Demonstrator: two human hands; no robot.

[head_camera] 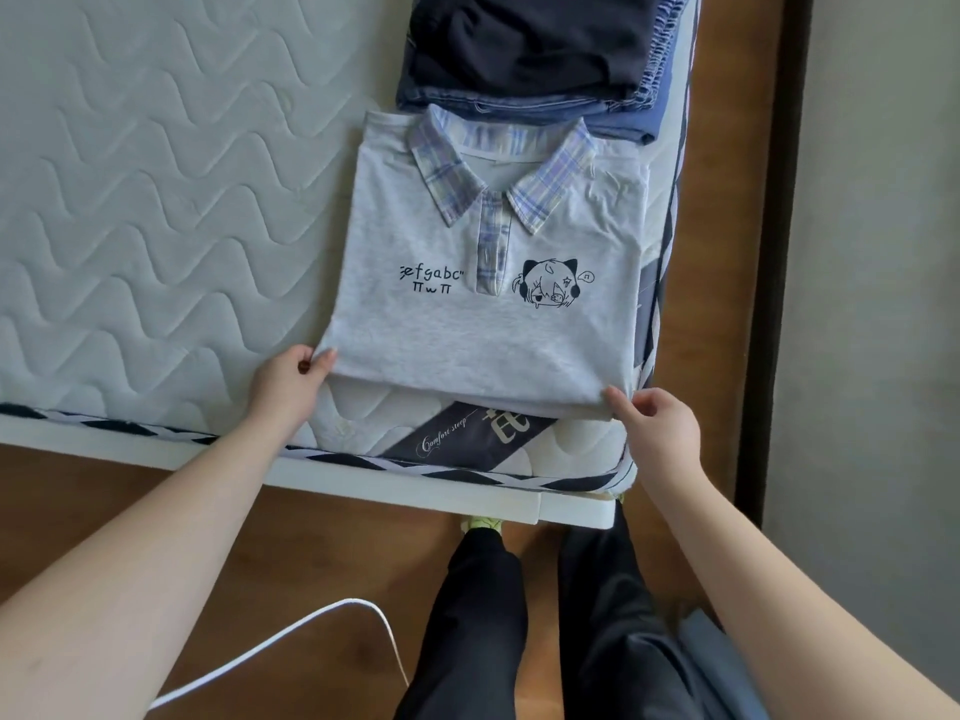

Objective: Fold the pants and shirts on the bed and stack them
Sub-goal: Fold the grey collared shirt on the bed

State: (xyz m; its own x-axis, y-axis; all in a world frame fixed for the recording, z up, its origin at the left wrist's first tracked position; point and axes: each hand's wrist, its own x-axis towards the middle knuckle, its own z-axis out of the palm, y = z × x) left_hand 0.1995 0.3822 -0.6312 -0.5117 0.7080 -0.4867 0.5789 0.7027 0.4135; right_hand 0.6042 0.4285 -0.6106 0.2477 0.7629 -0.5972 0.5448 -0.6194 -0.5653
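A folded grey polo shirt (483, 324) with a plaid collar and a cartoon print lies on the white quilted mattress (156, 200), near its front right corner. My left hand (288, 379) pinches the shirt's near left corner. My right hand (657, 426) pinches the near right corner. Behind the shirt sits a stack of folded clothes (535, 54): a dark garment on top, blue jeans and blue fabric beneath. The shirt's collar edge touches that stack.
The mattress's front edge (363, 462) runs just before my legs. Wooden floor (711, 304) lies to the right of the bed, with a dark frame (769, 252) and a grey wall beyond. A white cable (291, 641) lies on the floor at the left.
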